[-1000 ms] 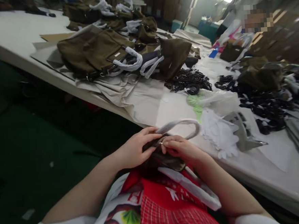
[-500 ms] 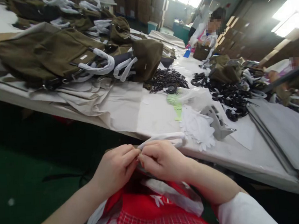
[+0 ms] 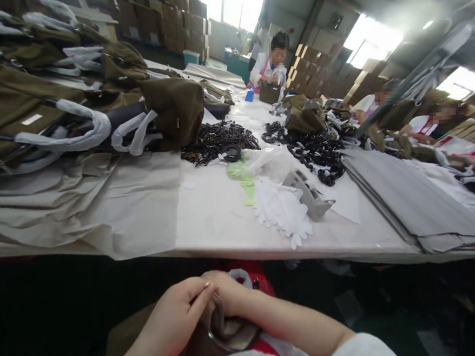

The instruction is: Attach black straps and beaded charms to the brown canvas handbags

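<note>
Below the table edge, my left hand (image 3: 181,306) and my right hand (image 3: 227,290) meet at the top of a brown-olive bag (image 3: 232,333) lying on my lap. Fingers of my left hand are closed on the bag's fabric, a fold of which hangs under them. My right hand is bent over the same part, its fingertips mostly hidden behind my left hand. A white-wrapped handle (image 3: 240,275) sticks up just beyond my right hand.
Olive bags (image 3: 171,109) with wrapped handles are piled on the table (image 3: 208,223) at left. Dark straps (image 3: 222,138), white tags (image 3: 280,210) and a grey tape dispenser (image 3: 310,197) lie mid-table. Grey sheets (image 3: 406,204) are stacked at right. People (image 3: 272,61) work beyond.
The view has turned rightward and lifted, showing more of the far side. My hands are lower in view, and more of the bag's fabric shows between them.
</note>
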Demonstrator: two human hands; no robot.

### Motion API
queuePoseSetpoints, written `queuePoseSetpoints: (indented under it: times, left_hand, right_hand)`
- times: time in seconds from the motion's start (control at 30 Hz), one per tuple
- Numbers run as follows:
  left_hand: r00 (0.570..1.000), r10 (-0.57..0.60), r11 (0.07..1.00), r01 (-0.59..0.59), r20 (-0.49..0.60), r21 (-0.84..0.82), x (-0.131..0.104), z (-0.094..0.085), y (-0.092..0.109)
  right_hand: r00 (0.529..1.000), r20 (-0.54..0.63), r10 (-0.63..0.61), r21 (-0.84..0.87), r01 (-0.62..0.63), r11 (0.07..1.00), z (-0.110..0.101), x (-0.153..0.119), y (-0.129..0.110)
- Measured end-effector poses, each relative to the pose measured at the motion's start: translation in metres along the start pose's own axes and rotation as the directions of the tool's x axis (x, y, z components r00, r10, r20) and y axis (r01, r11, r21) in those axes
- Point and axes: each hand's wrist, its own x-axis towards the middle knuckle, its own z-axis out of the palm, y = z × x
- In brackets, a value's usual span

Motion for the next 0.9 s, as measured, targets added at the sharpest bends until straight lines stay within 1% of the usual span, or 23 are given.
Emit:
queuePoseSetpoints:
  times: [0.03,0.07,0.13,0.17,0.2,0.23,0.27,0.3,0.33,0.37,0.4,0.43,0.5,0.6,0.7,0.8,0.87,0.9]
  left_hand:
    - [1.0,0.001,1.0,-0.001,0.03,-0.029,0.005,0.002,-0.002]
    - [0.999,0.001,0.998,0.002,0.05,-0.055,0.007,0.002,-0.002]
    - [0.996,-0.018,0.995,0.026,0.084,-0.101,0.009,-0.001,0.0]
    - [0.994,-0.031,0.992,0.043,0.1,-0.12,0.009,-0.003,0.002]
    - [0.993,-0.041,0.989,0.056,0.114,-0.138,0.01,-0.005,0.003]
    - [0.991,-0.044,0.986,0.063,0.122,-0.154,0.01,-0.007,0.005]
    - [0.991,-0.046,0.984,0.066,0.123,-0.164,0.01,-0.007,0.006]
    - [0.992,-0.049,0.984,0.068,0.117,-0.167,0.011,-0.008,0.007]
    - [0.993,-0.053,0.983,0.07,0.104,-0.168,0.012,-0.008,0.007]
    - [0.994,-0.056,0.983,0.071,0.091,-0.17,0.012,-0.007,0.007]
    - [0.995,-0.059,0.982,0.072,0.079,-0.172,0.011,-0.007,0.007]
    - [0.996,-0.061,0.982,0.072,0.068,-0.174,0.011,-0.006,0.006]
    - [0.997,-0.059,0.981,0.067,0.051,-0.181,0.008,-0.006,0.004]
    - [0.999,-0.052,0.981,0.053,0.013,-0.187,0.003,-0.006,0.001]
    - [0.999,-0.026,0.982,0.021,-0.023,-0.187,-0.001,-0.005,0.0]
    - [1.0,0.007,0.989,-0.012,-0.028,-0.147,-0.001,-0.004,0.0]
    - [0.999,0.012,0.992,-0.016,-0.032,-0.126,0.0,-0.003,0.0]
    - [0.999,0.012,0.992,-0.016,-0.036,-0.122,0.0,-0.002,0.0]
  right_hand:
    - [0.999,-0.039,-0.013,-0.049,0.011,0.999,-0.009,-0.006,0.002]
    - [0.996,-0.089,-0.025,-0.084,0.017,0.996,-0.024,-0.012,0.004]
    - [0.97,-0.243,-0.017,-0.132,-0.016,0.991,-0.064,-0.021,0.009]
    - [0.943,-0.333,0.006,-0.168,-0.065,0.984,-0.088,-0.023,0.015]
    - [0.902,-0.429,0.037,-0.223,-0.146,0.964,-0.113,-0.023,0.022]
    - [0.864,-0.496,0.084,-0.286,-0.254,0.924,-0.138,-0.022,0.031]
    - [0.829,-0.542,0.139,-0.36,-0.378,0.853,-0.162,-0.02,0.042]
    - [0.787,-0.582,0.202,-0.439,-0.514,0.737,-0.184,-0.018,0.055]
    - [0.754,-0.602,0.264,-0.505,-0.615,0.605,-0.203,-0.016,0.067]
    - [0.736,-0.61,0.293,-0.528,-0.653,0.542,-0.219,-0.013,0.079]
    - [0.731,-0.605,0.316,-0.553,-0.671,0.494,-0.23,-0.011,0.09]
    - [0.737,-0.589,0.332,-0.573,-0.67,0.473,-0.239,-0.009,0.099]
    - [0.762,-0.544,0.351,-0.61,-0.647,0.458,-0.248,-0.007,0.111]
    - [0.78,-0.513,0.358,-0.658,-0.625,0.42,-0.254,-0.008,0.114]
    - [0.779,-0.551,0.301,-0.674,-0.627,0.39,-0.266,-0.012,0.102]
    - [0.766,-0.601,0.228,-0.667,-0.638,0.385,-0.283,-0.014,0.082]
    - [0.754,-0.634,0.172,-0.644,-0.638,0.423,-0.291,-0.014,0.067]
    - [0.749,-0.647,0.145,-0.619,-0.627,0.473,-0.292,-0.012,0.059]
